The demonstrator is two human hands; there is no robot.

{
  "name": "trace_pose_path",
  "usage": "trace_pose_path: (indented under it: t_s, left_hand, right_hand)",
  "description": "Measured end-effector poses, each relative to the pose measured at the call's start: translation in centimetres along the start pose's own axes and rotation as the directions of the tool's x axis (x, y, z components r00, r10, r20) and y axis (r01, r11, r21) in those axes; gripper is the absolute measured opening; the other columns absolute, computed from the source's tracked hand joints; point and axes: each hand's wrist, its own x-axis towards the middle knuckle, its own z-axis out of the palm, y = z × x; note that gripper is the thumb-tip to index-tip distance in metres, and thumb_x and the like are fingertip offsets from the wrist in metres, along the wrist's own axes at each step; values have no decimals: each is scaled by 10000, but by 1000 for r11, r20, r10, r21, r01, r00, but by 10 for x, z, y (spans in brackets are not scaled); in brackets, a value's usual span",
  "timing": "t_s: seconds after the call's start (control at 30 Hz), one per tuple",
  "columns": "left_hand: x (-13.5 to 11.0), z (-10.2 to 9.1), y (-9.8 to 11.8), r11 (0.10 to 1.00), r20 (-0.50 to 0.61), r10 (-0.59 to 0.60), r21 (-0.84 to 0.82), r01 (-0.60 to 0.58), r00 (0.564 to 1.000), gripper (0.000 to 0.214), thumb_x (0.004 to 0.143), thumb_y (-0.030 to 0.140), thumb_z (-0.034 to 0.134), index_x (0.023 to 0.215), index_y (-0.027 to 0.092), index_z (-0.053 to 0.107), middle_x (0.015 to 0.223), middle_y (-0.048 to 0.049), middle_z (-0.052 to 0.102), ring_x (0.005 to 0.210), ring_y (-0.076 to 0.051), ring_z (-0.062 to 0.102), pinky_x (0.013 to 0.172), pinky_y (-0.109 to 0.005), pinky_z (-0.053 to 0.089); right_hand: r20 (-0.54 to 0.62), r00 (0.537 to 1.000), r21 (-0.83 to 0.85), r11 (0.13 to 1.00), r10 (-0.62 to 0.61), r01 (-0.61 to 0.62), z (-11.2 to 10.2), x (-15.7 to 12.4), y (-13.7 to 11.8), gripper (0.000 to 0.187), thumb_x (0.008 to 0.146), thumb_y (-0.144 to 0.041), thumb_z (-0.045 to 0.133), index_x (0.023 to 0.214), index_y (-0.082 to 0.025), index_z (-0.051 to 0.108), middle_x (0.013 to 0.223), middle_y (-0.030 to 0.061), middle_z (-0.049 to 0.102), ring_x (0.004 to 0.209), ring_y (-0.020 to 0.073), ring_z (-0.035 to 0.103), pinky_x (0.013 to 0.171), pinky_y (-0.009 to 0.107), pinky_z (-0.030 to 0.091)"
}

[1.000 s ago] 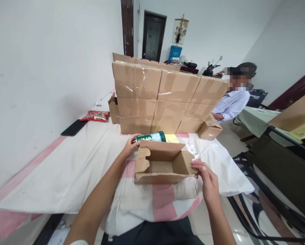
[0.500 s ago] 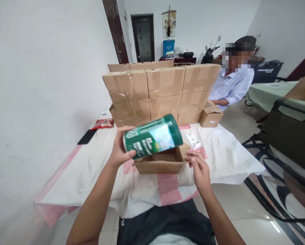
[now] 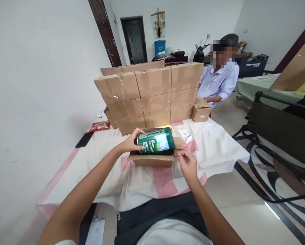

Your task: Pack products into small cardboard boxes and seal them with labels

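Observation:
My left hand (image 3: 131, 141) is wrapped round the base end of a green canister (image 3: 155, 141) with a dark green lid. The canister lies on its side, lid to the right, at the mouth of a small open cardboard box (image 3: 154, 161). Its lower side is hidden behind the box's front wall, so I cannot tell if it touches the bottom. At the box's right end, the fingers of my right hand (image 3: 187, 162) close on the cardboard flap (image 3: 178, 142).
Stacked taped cartons (image 3: 152, 92) form a wall behind the box. Right of them stands a small carton (image 3: 201, 109), with a person (image 3: 220, 80) beyond. A white device (image 3: 185, 135), a red packet (image 3: 98, 126) and a black flat object (image 3: 84, 140) lie on the cloth (image 3: 96, 177).
The canister has come down from above the box into its opening and is more level. My right hand has stayed at the box's right end. The whole view has shifted slightly.

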Motion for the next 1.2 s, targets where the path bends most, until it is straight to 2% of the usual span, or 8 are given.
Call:
trace_pose_path:
  t_s: [0.13,0.23,0.47,0.7,0.83,0.93,1.1,1.2]
  left_hand:
    - [-19,-1,-5,997,21,-22,80,21,1000,761,636,484,875,1188,237,412,1251,-82,499,1239,-303,542,1058,-473,468]
    - [-25,3,1,984,97,-43,177,25,994,788,663,431,859,1267,237,391,1316,-104,488,1283,-301,533,1085,-466,460]
    - [-16,6,6,947,196,-69,322,2,978,766,757,452,769,1384,207,404,1440,-143,482,1359,-304,507,1107,-424,468]
    - [-8,9,-3,880,263,-74,472,-61,962,689,763,369,731,1394,186,523,1353,-145,564,1269,-308,577,1074,-409,485]
    - [-7,12,-5,828,292,-59,548,-116,955,554,860,353,645,1389,216,552,1333,-126,607,1206,-267,617,1028,-377,495]
    - [-6,16,-9,781,302,-61,608,-144,951,435,912,352,591,1337,260,603,1316,-94,658,1163,-258,636,989,-369,489]
    - [-1,27,-8,704,279,-57,692,-159,959,432,950,600,554,1021,201,703,983,-112,722,913,-260,669,868,-369,446]
    - [0,29,-2,706,245,0,687,-174,970,521,961,670,492,914,197,706,896,-99,703,850,-232,651,903,-383,406]
  right_hand:
    - [-36,998,40,998,48,-46,11,-3,1,150,883,-268,633,910,-201,764,1073,128,756,1008,259,728,725,341,612]
    - [-56,998,37,998,43,-41,15,-6,1,170,873,-252,614,920,-192,766,1053,129,758,987,260,735,744,360,621]
    - [-66,996,80,995,56,-51,16,-9,6,166,868,-256,605,912,-193,752,1105,140,743,1035,275,731,794,395,631]
    - [-58,998,102,994,40,-34,19,-10,13,154,886,-272,619,924,-197,748,1127,139,733,1014,262,731,792,387,633]
    - [-59,998,99,995,31,-25,20,-9,15,157,892,-287,621,915,-200,749,1123,140,736,1005,261,735,768,375,634]
    - [-60,998,90,996,17,-11,20,-7,15,159,906,-289,612,916,-201,745,1116,140,739,1005,258,735,760,369,633]
    - [-58,996,32,997,-67,69,19,-8,16,151,936,-270,596,921,-208,732,1086,138,741,1052,259,715,814,384,621]
    - [-96,992,29,996,-86,89,18,-13,21,328,938,-265,604,1256,-219,669,1384,179,625,1196,271,673,894,406,615]
